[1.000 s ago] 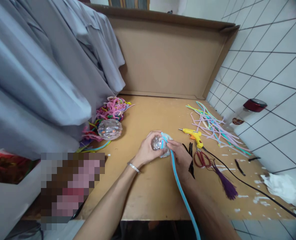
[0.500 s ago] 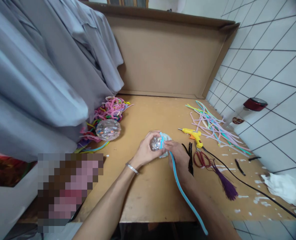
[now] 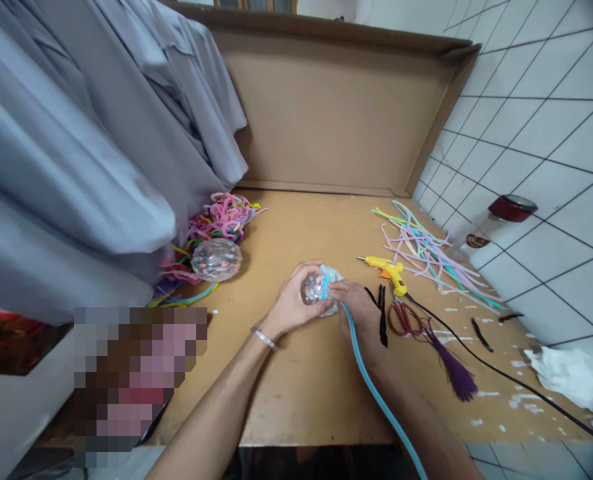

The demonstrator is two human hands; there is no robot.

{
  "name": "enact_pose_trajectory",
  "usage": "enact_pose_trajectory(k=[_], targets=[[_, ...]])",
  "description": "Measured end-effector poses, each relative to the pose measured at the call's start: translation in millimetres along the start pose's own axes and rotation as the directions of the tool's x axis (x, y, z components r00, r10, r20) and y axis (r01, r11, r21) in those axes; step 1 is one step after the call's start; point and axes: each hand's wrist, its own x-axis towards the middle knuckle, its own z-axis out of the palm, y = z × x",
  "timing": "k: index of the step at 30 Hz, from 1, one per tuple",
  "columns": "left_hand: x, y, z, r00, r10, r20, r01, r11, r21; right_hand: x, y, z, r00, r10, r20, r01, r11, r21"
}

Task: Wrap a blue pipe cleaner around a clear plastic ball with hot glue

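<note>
Near the middle of the table, my left hand (image 3: 296, 293) is wrapped round a small clear container (image 3: 311, 289) lying on its side, its contents too small to make out. Light blue fuzzy strip circles the container's right part. My right hand (image 3: 353, 307) pinches the blue pipe cleaner (image 3: 371, 387) against that part; its loose length trails down over my right forearm and past the table's front edge. The fingertips of both hands almost meet at the container. Just right of my right hand lie black strips (image 3: 382, 320) and red-handled scissors (image 3: 404, 319).
A yellow glue gun (image 3: 387, 271) with a black cord lies right of my hands. Loose pipe cleaners (image 3: 421, 243), a lidded bottle (image 3: 491, 223), a purple tassel (image 3: 453, 370) and white tissue (image 3: 566, 377) are farther right. Left are a clear ribbed bowl (image 3: 217, 260) and tangled pipe cleaners (image 3: 226, 217).
The trailing end of the blue pipe cleaner has shifted slightly down and right, now running out of the bottom of the view. Both hands stay nearly where they were.
</note>
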Motion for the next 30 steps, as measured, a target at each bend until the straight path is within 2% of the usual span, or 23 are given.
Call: enact_pose_trajectory(k=[11, 14, 20, 30], targets=[[0, -5, -1.2, 0.999, 0.048, 0.025, -0.049, 0.998, 0.031, 3, -1, -9, 0.992, 0.061, 0.113, -0.060, 0.998, -0.015], [0, -6, -1.6, 0.998, 0.054, 0.035, -0.055, 0.998, 0.032, 1, 1, -5, 0.994, 0.055, 0.093, -0.053, 0.998, -0.021], [0, -6, -2.1, 0.997, 0.069, 0.042, -0.070, 0.997, 0.019, -5, 6, 7, 0.998, 0.056, -0.022, -0.055, 0.998, 0.006], [1, -4, -3.5, 0.993, 0.078, 0.083, -0.081, 0.996, 0.033, -9, 13, 9, 0.994, 0.109, 0.019, -0.109, 0.994, 0.000]])
